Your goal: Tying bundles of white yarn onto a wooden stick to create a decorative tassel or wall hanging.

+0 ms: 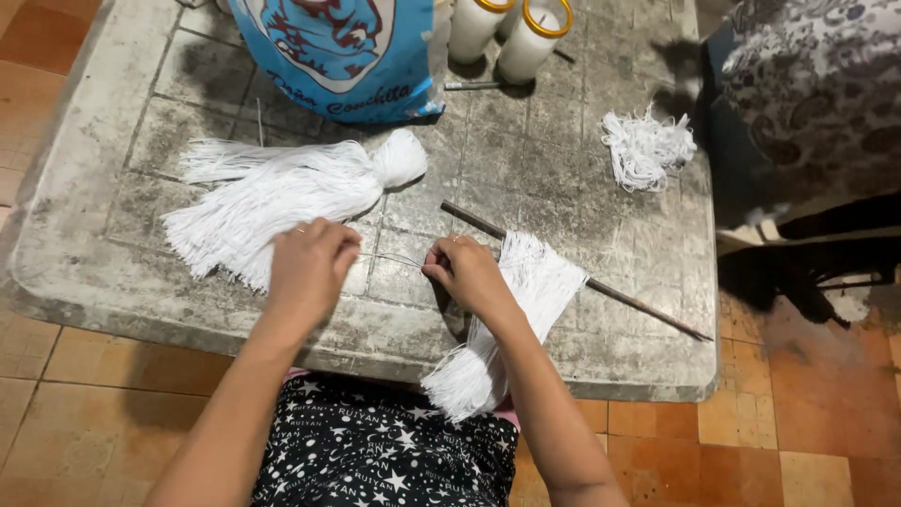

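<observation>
Both hands, left (308, 266) and right (465, 272), pinch a thread (392, 257) taut beside the tassel (282, 192) on the desk (113, 188).

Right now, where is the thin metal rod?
In the head view the thin metal rod lies slanted across the table, right of centre, passing under the white string bundle by the right hand.
</observation>
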